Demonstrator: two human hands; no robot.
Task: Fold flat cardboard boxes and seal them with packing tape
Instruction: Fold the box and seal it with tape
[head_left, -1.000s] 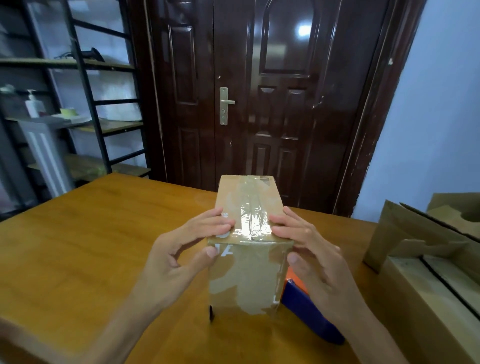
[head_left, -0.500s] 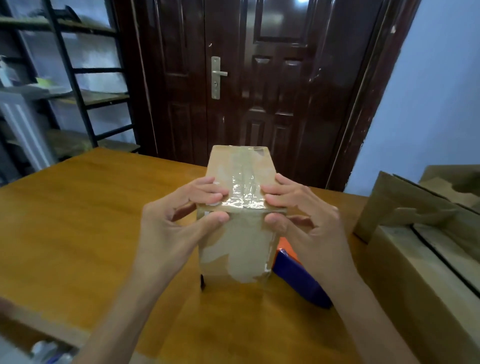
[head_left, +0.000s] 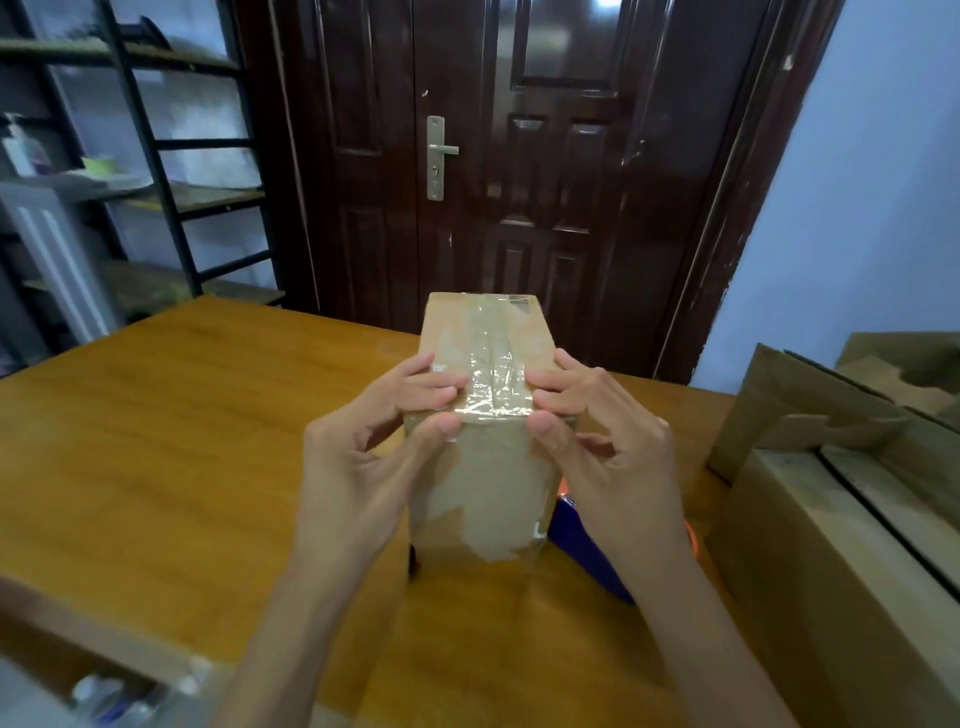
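Both hands, left hand (head_left: 363, 457) and right hand (head_left: 613, 452), pinch the box (head_left: 483, 483) at its near top edge. Tape (head_left: 496, 382) should be pressed flat over the corner, wrinkles smoothed outward.

the right hand (head_left: 618, 462) hides most of a blue object (head_left: 582, 545); the big carton (head_left: 841, 571) runs off the right edge.

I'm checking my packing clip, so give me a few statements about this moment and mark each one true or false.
1. Both hands hold the small taped box. True: the left hand and the right hand pinch its near top edge.
2. Clear tape runs along the box top. True.
3. The box lies on the floor. False: it stands on the wooden table.
4. The door behind stands wide open. False: it is closed.
5. A blue object lies right of the box. True.
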